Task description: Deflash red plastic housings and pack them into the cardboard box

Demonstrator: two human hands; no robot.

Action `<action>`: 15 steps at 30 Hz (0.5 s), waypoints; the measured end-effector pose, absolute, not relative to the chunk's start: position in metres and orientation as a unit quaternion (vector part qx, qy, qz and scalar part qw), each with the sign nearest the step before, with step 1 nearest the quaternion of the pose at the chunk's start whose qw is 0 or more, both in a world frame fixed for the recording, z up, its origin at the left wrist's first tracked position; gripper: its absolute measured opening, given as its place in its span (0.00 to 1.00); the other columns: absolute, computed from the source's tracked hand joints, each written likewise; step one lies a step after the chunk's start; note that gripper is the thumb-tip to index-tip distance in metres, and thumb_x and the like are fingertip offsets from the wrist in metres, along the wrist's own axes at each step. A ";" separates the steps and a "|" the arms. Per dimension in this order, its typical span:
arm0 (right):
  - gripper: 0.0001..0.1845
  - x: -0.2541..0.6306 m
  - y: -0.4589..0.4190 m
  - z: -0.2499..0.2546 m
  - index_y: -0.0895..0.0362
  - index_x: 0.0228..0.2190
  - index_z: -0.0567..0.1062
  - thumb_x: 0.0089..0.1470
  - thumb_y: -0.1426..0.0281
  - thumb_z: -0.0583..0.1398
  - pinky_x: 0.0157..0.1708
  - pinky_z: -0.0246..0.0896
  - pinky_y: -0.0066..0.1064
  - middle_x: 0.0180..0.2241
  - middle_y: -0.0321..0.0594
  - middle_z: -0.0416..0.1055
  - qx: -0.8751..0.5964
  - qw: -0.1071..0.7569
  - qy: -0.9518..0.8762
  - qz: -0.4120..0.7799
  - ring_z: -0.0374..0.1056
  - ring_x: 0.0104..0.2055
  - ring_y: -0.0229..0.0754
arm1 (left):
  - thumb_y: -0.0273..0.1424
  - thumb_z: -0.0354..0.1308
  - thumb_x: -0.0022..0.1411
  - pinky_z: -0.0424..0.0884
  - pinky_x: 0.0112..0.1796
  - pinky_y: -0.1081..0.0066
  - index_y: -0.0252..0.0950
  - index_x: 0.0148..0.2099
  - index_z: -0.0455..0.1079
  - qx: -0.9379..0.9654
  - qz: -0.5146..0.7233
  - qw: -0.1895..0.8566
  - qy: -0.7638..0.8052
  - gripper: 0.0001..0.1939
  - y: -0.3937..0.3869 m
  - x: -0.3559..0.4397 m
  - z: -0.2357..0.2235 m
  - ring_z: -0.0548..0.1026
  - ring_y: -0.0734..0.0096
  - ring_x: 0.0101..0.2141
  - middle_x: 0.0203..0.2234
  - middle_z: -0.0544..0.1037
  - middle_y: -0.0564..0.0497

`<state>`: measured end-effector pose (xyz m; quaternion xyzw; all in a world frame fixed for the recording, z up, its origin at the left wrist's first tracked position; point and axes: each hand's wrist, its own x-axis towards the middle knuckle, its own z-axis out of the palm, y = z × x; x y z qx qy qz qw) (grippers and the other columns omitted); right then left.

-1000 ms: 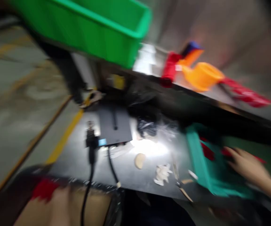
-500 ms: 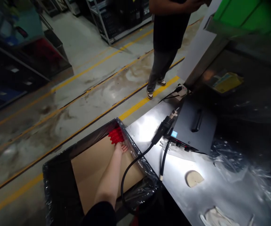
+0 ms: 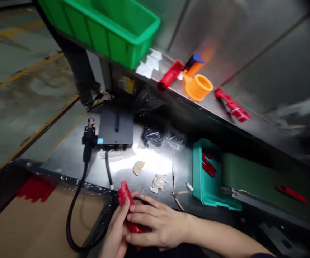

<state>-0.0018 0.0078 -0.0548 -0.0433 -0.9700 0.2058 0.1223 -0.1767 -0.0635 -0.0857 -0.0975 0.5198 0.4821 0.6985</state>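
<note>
Both hands meet low in the middle of the view on one red plastic part [image 3: 124, 195]. My left hand [image 3: 116, 233] grips it from the left, thumb along its upper end. My right hand [image 3: 155, 224] lies across its lower end with fingers curled over it. The part sticks up between the thumbs at the near edge of the steel table [image 3: 71, 159]. A black-lined cardboard box [image 3: 36, 222] at lower left holds more red parts [image 3: 35, 188].
A teal tray [image 3: 198, 179] with red parts stands right of my hands, beside a green conveyor belt [image 3: 254, 179] carrying one red piece [image 3: 291, 193]. Cutters [image 3: 178, 197], scraps, a black device [image 3: 116, 125] with cables, and a green bin [image 3: 103, 28] are around. A person's legs [image 3: 76, 68] stand behind.
The camera has swung from the box and floor back to the table. My left hand has left the box, and both hands now hold a red part at the table edge.
</note>
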 end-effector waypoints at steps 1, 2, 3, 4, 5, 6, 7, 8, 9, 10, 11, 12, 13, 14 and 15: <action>0.21 0.012 0.013 -0.058 0.55 0.57 0.74 0.64 0.67 0.59 0.71 0.50 0.51 0.59 0.49 0.73 -0.076 0.133 -0.960 0.234 0.59 0.69 0.51 | 0.49 0.74 0.50 0.78 0.34 0.68 0.36 0.48 0.79 -0.084 0.488 0.689 0.530 0.28 -0.059 -0.171 -0.086 0.80 0.60 0.36 0.35 0.82 0.47; 0.20 0.028 0.021 -0.065 0.55 0.56 0.74 0.64 0.67 0.58 0.68 0.56 0.48 0.56 0.48 0.75 -0.130 0.148 -0.945 0.261 0.65 0.65 0.49 | 0.47 0.75 0.50 0.77 0.30 0.69 0.35 0.50 0.78 -0.069 0.491 0.684 0.534 0.30 -0.055 -0.166 -0.085 0.78 0.65 0.30 0.30 0.80 0.50; 0.18 0.043 0.030 -0.074 0.55 0.54 0.75 0.65 0.68 0.56 0.64 0.63 0.45 0.52 0.47 0.77 -0.201 0.166 -0.924 0.280 0.70 0.60 0.47 | 0.46 0.75 0.50 0.75 0.26 0.70 0.35 0.51 0.76 -0.054 0.492 0.683 0.537 0.31 -0.052 -0.163 -0.082 0.75 0.69 0.25 0.26 0.77 0.53; 0.16 0.057 0.042 -0.086 0.55 0.51 0.76 0.67 0.69 0.54 0.58 0.69 0.42 0.48 0.47 0.78 -0.283 0.180 -0.898 0.287 0.73 0.54 0.46 | 0.45 0.76 0.50 0.73 0.24 0.71 0.36 0.52 0.74 -0.041 0.490 0.683 0.540 0.31 -0.050 -0.160 -0.079 0.71 0.72 0.21 0.24 0.75 0.56; 0.16 0.067 0.054 -0.100 0.57 0.50 0.75 0.69 0.71 0.51 0.52 0.72 0.41 0.46 0.48 0.78 -0.358 0.182 -0.871 0.283 0.75 0.49 0.45 | 0.44 0.76 0.50 0.72 0.22 0.71 0.37 0.52 0.73 -0.030 0.486 0.683 0.544 0.30 -0.048 -0.156 -0.075 0.69 0.73 0.20 0.22 0.73 0.58; 0.16 0.073 0.065 -0.116 0.59 0.50 0.75 0.70 0.72 0.49 0.47 0.74 0.42 0.45 0.50 0.77 -0.415 0.178 -0.849 0.276 0.75 0.46 0.46 | 0.42 0.76 0.50 0.72 0.22 0.70 0.37 0.50 0.73 -0.020 0.481 0.684 0.549 0.28 -0.047 -0.151 -0.070 0.68 0.73 0.19 0.21 0.73 0.59; 0.15 0.074 0.076 -0.132 0.60 0.50 0.74 0.72 0.72 0.50 0.44 0.74 0.42 0.44 0.49 0.77 -0.454 0.166 -0.831 0.274 0.75 0.44 0.46 | 0.42 0.77 0.50 0.74 0.23 0.69 0.37 0.46 0.72 -0.009 0.474 0.685 0.554 0.26 -0.046 -0.145 -0.065 0.69 0.72 0.19 0.21 0.73 0.59; 0.12 0.070 0.084 -0.148 0.60 0.49 0.74 0.72 0.70 0.53 0.43 0.75 0.41 0.43 0.46 0.76 -0.479 0.150 -0.819 0.280 0.75 0.42 0.45 | 0.41 0.77 0.49 0.76 0.25 0.67 0.37 0.42 0.72 0.003 0.467 0.685 0.559 0.23 -0.046 -0.138 -0.062 0.71 0.71 0.21 0.22 0.73 0.58; 0.10 0.063 0.090 -0.163 0.59 0.49 0.74 0.70 0.68 0.58 0.42 0.75 0.40 0.43 0.43 0.76 -0.491 0.129 -0.811 0.291 0.75 0.40 0.43 | 0.41 0.77 0.48 0.78 0.29 0.66 0.36 0.39 0.72 0.017 0.458 0.684 0.567 0.22 -0.045 -0.131 -0.059 0.73 0.69 0.24 0.24 0.75 0.56; 0.11 0.053 0.092 -0.175 0.59 0.48 0.75 0.69 0.66 0.61 0.42 0.75 0.39 0.44 0.41 0.76 -0.493 0.107 -0.808 0.304 0.75 0.41 0.42 | 0.41 0.78 0.47 0.80 0.32 0.65 0.35 0.37 0.72 0.030 0.444 0.684 0.578 0.23 -0.046 -0.125 -0.058 0.75 0.68 0.27 0.26 0.76 0.54; 0.12 0.044 0.092 -0.184 0.59 0.48 0.75 0.68 0.65 0.62 0.42 0.75 0.39 0.45 0.42 0.76 -0.490 0.083 -0.808 0.316 0.75 0.41 0.43 | 0.42 0.78 0.46 0.80 0.35 0.65 0.34 0.36 0.73 0.040 0.423 0.683 0.594 0.23 -0.047 -0.119 -0.058 0.77 0.66 0.29 0.27 0.78 0.53; 0.13 0.036 0.090 -0.190 0.59 0.49 0.75 0.67 0.64 0.63 0.44 0.75 0.41 0.46 0.42 0.76 -0.483 0.059 -0.811 0.326 0.75 0.43 0.44 | 0.43 0.79 0.44 0.80 0.36 0.67 0.34 0.37 0.74 0.049 0.399 0.682 0.611 0.25 -0.050 -0.114 -0.059 0.78 0.65 0.31 0.28 0.79 0.52; 0.15 0.031 0.086 -0.194 0.58 0.50 0.75 0.67 0.63 0.63 0.46 0.75 0.43 0.48 0.43 0.75 -0.474 0.037 -0.815 0.332 0.75 0.45 0.45 | 0.45 0.79 0.43 0.79 0.36 0.68 0.33 0.38 0.75 0.055 0.371 0.679 0.631 0.27 -0.052 -0.111 -0.061 0.79 0.64 0.30 0.27 0.79 0.51; 0.16 0.029 0.080 -0.196 0.58 0.50 0.75 0.66 0.62 0.64 0.48 0.74 0.45 0.50 0.44 0.75 -0.466 0.016 -0.818 0.336 0.74 0.48 0.47 | 0.46 0.79 0.42 0.79 0.35 0.68 0.33 0.39 0.75 0.059 0.345 0.674 0.650 0.29 -0.055 -0.109 -0.063 0.79 0.63 0.29 0.24 0.79 0.52; 0.17 0.032 0.074 -0.196 0.58 0.50 0.75 0.65 0.60 0.64 0.51 0.72 0.48 0.51 0.45 0.74 -0.464 -0.003 -0.819 0.337 0.73 0.51 0.49 | 0.47 0.79 0.41 0.79 0.33 0.69 0.34 0.41 0.74 0.066 0.330 0.660 0.672 0.31 -0.058 -0.109 -0.065 0.80 0.61 0.29 0.22 0.78 0.52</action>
